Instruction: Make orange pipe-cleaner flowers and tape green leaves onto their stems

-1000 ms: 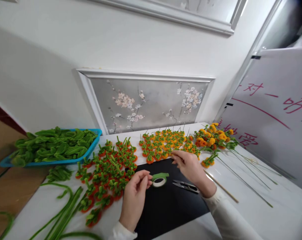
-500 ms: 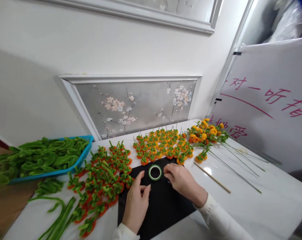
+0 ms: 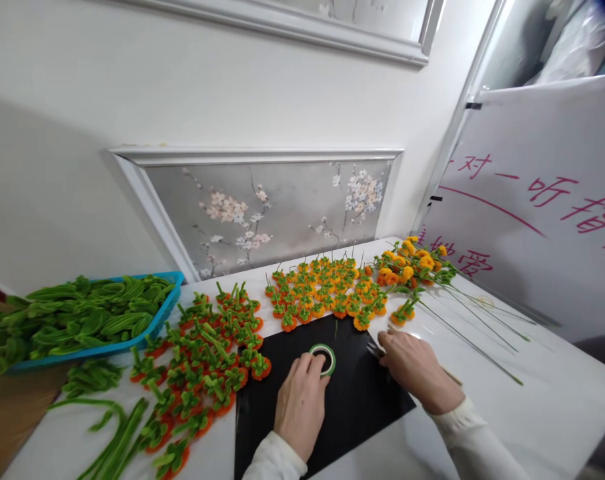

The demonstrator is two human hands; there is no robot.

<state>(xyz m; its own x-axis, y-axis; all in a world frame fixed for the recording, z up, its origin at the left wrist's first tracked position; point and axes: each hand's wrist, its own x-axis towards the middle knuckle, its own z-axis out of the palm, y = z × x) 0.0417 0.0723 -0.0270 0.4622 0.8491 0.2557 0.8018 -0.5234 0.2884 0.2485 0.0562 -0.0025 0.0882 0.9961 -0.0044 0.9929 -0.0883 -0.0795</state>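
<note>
Tape [image 3: 333,357] lies on the white table's [image 3: 547,390] black mat [image 3: 355,397], touching our left hand [image 3: 302,397], grip unclear. Our right hand [image 3: 416,365], apart, clasps snips [image 3: 373,349]; a floral wall panel [image 3: 292,217] faces us.

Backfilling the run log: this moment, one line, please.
left hand: fingers at round green-rimmed tape roll | right hand: over silver metal snips, grip unclear | under roll: flat black mat

A white wall [image 3: 242,100] with a framed blossom panel [image 3: 295,200] rises behind a glossy white table [image 3: 547,387].
</note>
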